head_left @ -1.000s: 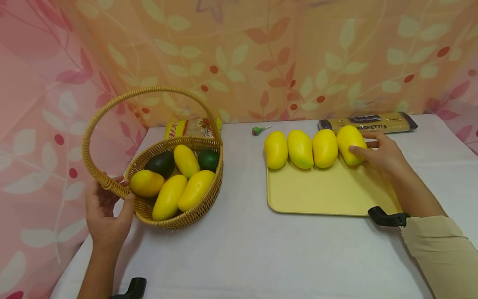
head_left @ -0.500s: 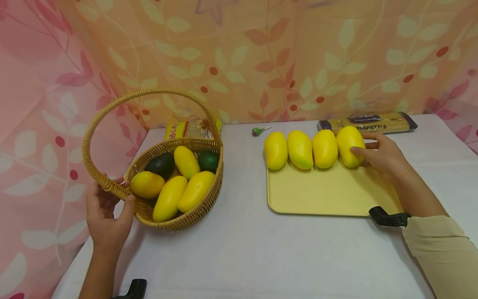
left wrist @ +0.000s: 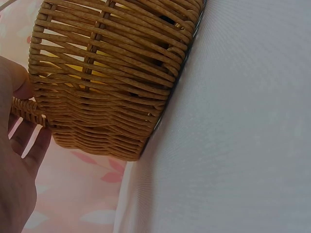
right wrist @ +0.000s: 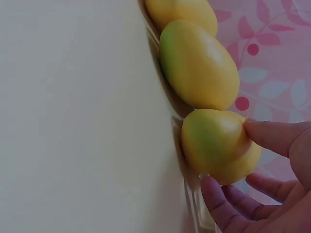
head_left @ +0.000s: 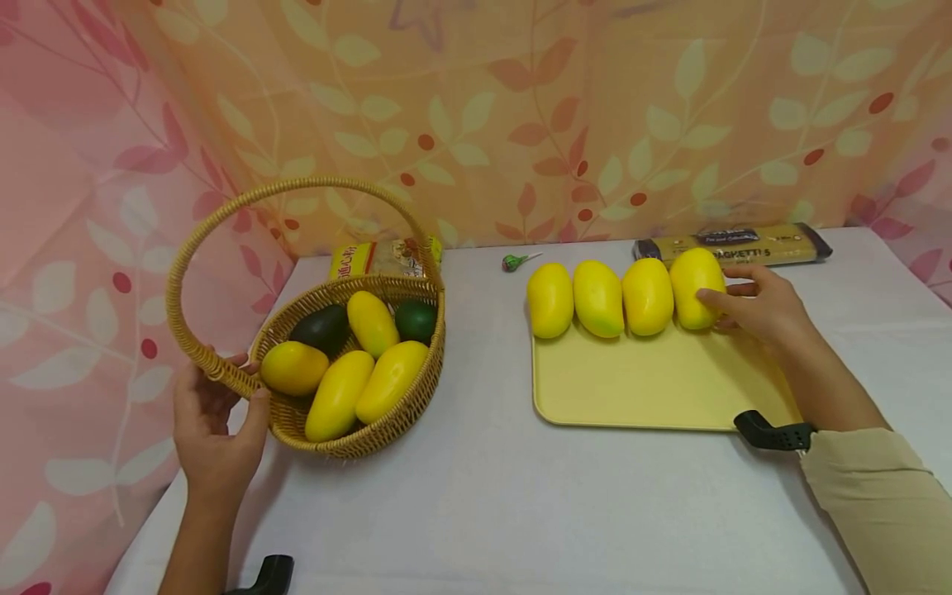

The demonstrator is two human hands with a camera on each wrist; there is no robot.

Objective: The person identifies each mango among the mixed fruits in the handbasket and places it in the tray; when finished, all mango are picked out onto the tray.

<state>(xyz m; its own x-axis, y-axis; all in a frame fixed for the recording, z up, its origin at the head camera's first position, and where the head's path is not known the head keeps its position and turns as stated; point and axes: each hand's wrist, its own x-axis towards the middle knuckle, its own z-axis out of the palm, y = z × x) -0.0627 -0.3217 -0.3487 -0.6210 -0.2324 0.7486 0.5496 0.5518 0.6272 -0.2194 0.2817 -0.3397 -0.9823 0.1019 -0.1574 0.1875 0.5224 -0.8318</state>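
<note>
My left hand (head_left: 221, 430) grips the wicker basket (head_left: 427, 388) at its left rim, where the arched handle joins; in the left wrist view the fingers (left wrist: 36, 148) lie along the foot of the handle. Inside the basket are several yellow mangoes (head_left: 338, 397) and two dark green fruits (head_left: 321, 329), the right one partly hidden. At the far right my right hand (head_left: 769, 310) holds the end mango (head_left: 695, 285) of a row, thumb on its near side and fingers behind. That row of mangoes (head_left: 597, 297) stands along the back edge of a pale yellow tray (head_left: 647, 388).
Behind the tray lies a spaghetti packet (head_left: 736, 245). A small green-wrapped lollipop (head_left: 513, 262) is on the white tablecloth (head_left: 461, 496) between basket and tray. Another food packet (head_left: 387, 256) sits behind the basket, against the floral cloth backdrop (head_left: 476, 124).
The mango in my right hand has shifted very slightly left, toward its neighbour. My left hand keeps its hold on the basket, and the other fruits stay in place.
</note>
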